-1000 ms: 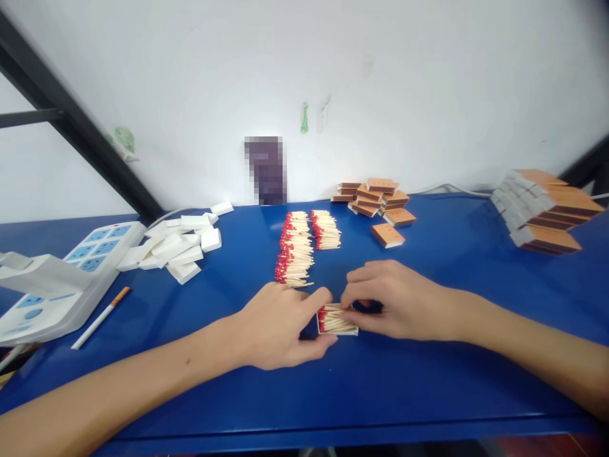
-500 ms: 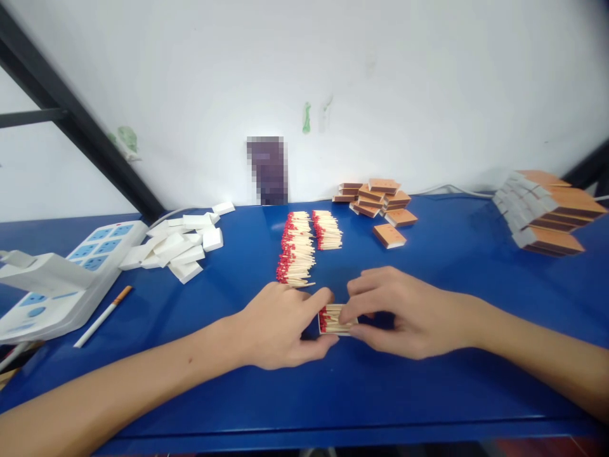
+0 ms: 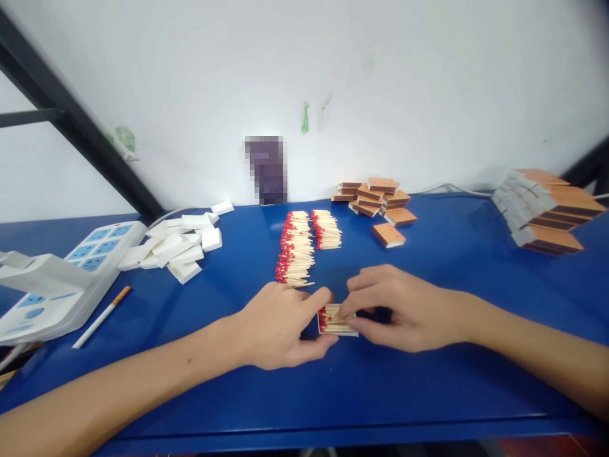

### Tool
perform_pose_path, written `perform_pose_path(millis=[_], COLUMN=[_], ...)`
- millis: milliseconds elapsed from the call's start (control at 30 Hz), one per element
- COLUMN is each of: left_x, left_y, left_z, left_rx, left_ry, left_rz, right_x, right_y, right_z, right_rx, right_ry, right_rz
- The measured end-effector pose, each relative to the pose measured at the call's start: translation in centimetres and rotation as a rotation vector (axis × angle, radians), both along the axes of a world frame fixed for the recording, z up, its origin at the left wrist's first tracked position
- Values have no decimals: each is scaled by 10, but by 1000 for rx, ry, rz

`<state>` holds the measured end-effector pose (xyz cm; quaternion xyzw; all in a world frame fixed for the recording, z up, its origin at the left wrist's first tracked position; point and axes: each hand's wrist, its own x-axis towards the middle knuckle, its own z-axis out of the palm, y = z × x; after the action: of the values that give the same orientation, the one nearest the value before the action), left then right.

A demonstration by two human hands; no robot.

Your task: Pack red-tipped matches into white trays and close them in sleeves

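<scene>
A small white matchbox tray [image 3: 352,334] lies on the blue table, filled with red-headed matches [image 3: 332,320]. My left hand [image 3: 280,327] grips the tray's left end, index finger at the far side and thumb at the near side. My right hand [image 3: 402,311] is closed over the tray's right part, its index fingertip on the matches and its thumb close by; what lies between those fingertips is partly hidden. Beyond my left hand lies a long row of loose matches [image 3: 295,247], with a shorter pile [image 3: 326,230] to its right.
White empty trays [image 3: 178,244] are heaped at left, beside a power strip [image 3: 102,254] and a cigarette [image 3: 102,316]. Orange matchbox sleeves [image 3: 383,193] lie scattered at the back, one sleeve [image 3: 389,235] nearer. Stacked matchboxes [image 3: 552,209] stand at right. A pixelated dark object [image 3: 269,170] leans on the wall.
My right hand has shifted slightly, its thumb rising from the tray's near edge onto the tray's right end. My left hand keeps its grip on the tray.
</scene>
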<state>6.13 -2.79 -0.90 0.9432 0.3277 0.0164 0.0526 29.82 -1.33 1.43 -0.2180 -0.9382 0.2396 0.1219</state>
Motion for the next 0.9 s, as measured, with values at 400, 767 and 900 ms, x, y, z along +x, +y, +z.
perform_pose_path(millis=[400, 767, 900], left_x=[1, 1, 1], left_y=[3, 1, 2], left_z=[-2, 0, 0], left_rx=[-4, -31, -23], left_ry=[-6, -7, 2], left_rz=[7, 10, 12], right_x=[-2, -4, -4], right_y=[3, 5, 5], right_z=[-11, -12, -14], right_rx=[180, 159, 161], right_ry=[43, -30, -36], right_rz=[-72, -189, -198])
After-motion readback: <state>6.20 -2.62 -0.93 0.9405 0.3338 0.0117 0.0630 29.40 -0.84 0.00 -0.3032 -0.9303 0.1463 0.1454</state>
